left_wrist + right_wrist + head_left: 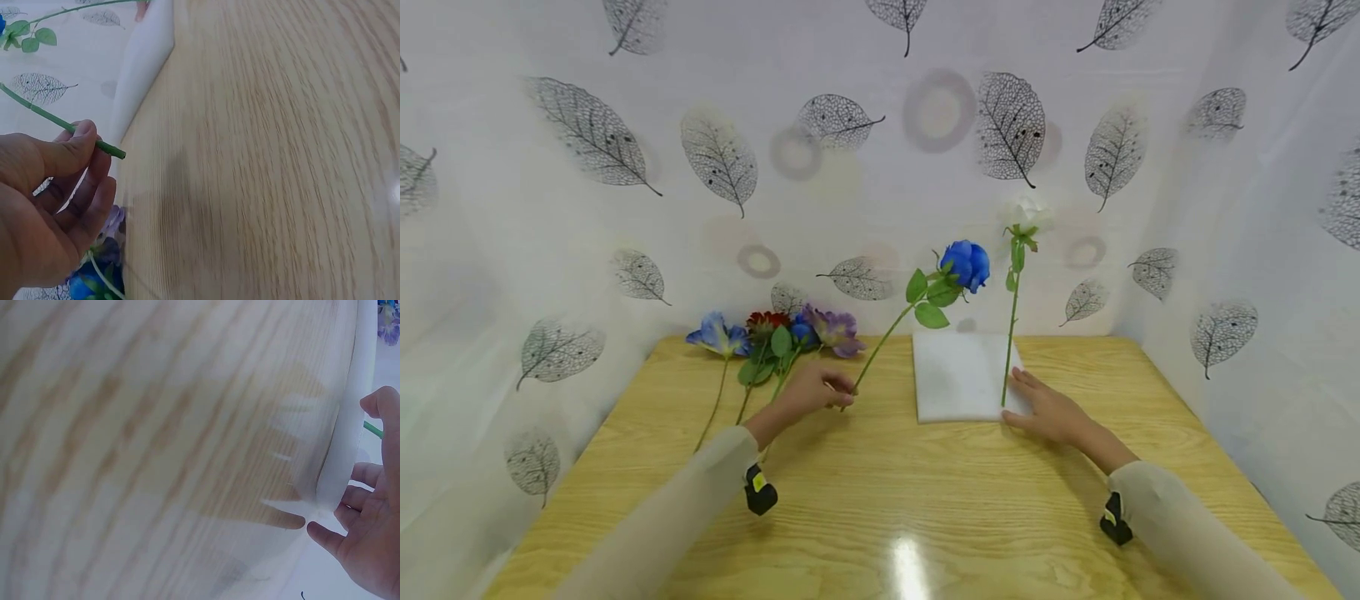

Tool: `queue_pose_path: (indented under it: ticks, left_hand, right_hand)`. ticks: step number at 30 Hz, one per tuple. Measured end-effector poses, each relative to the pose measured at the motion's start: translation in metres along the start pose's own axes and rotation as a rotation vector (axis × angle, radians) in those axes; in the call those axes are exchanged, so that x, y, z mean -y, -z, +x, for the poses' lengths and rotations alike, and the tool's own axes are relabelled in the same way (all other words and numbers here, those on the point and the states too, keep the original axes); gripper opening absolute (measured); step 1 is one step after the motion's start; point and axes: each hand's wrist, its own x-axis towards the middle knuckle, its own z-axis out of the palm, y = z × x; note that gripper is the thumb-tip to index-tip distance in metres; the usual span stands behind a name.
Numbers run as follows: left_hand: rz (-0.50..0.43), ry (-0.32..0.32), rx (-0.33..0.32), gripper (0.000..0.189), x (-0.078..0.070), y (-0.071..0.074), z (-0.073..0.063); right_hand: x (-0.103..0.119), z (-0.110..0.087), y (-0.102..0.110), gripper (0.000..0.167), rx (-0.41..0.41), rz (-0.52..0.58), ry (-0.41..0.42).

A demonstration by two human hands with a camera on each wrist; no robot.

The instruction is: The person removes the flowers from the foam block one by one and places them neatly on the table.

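Note:
My left hand (811,390) pinches the lower stem of a blue rose (967,267) between thumb and fingers. The rose slants up to the right, above the table. In the left wrist view, the cut end of its green stem (111,149) pokes out past the thumb. A white rose (1028,218) stands nearly upright at the right side of a white foam slab (958,379). My right hand (1048,412) is spread at the slab's front right corner, near the foot of that stem. In the right wrist view, its fingers (359,497) touch the slab's edge.
On the left of the wooden table (880,500) lie several loose flowers: a light blue one (718,335), a red one (767,323), a purple one (835,329) and another blue one (803,332). A leaf-print curtain (865,192) surrounds the table's back and sides.

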Motion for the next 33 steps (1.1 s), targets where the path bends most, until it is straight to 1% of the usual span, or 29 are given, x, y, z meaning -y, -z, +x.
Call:
queue_pose_path:
  ticks: [8, 12, 19, 26, 33]
  left_hand:
    - [0.009, -0.005, 0.024, 0.018, 0.012, 0.017, -0.015]
    - [0.025, 0.008, 0.021, 0.018, 0.016, 0.022, -0.022]
    - [0.051, -0.002, 0.023, 0.019, 0.023, 0.029, -0.033]
    - [0.061, 0.058, 0.016, 0.019, 0.027, 0.032, -0.04]
    - [0.047, 0.081, 0.003, 0.017, 0.028, 0.032, -0.044]
  right_hand:
    - [0.002, -0.002, 0.002, 0.078, -0.003, 0.011, 0.004]
    - [0.002, -0.002, 0.001, 0.078, -0.016, 0.005, 0.014]
    - [0.0, -0.001, -0.001, 0.079, -0.015, -0.001, 0.008]
    - [0.0, -0.001, -0.001, 0.077, -0.019, 0.003, 0.013]
    - [0.0, -0.001, -0.001, 0.077, -0.02, -0.001, 0.013]
